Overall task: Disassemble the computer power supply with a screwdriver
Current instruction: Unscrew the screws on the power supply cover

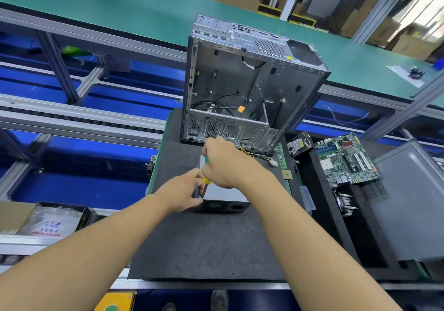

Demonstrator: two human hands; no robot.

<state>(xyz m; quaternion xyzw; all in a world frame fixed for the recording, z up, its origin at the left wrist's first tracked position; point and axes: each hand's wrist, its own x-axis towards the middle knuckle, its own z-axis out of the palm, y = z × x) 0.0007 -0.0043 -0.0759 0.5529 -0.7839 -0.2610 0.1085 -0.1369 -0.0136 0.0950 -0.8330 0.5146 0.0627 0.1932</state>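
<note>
Head view, and the power supply (228, 194) is seen lying flat on the black mat (204, 245), about mid-mat, its grilled face turned toward the camera. The screwdriver (206, 180) is held upright over the unit's near-left corner, tip down at the top edge. Its green handle is wrapped firmly by the right hand (223, 164), fingers curled round it from above. Lower down, the shaft is pinched between thumb and forefinger of the left hand (182, 193), which is pressed against the unit's left edge.

Just behind, the computer case (240, 82) is stood on end at the mat's far edge, open side facing forward; only a narrow gap is left between it and the supply. A cable bundle (252, 149) is trailed from the unit toward the right. Along the mat's right edge a RAM stick (282, 156) and a CPU chip (287, 174) are laid. Farther right, well apart, a hard drive (300, 143) and a motherboard (346, 159) are set down beside a grey side panel (413, 202).

A wide stretch of mat is seen between the supply's front face and the near edge, crossed only by both forearms.
</note>
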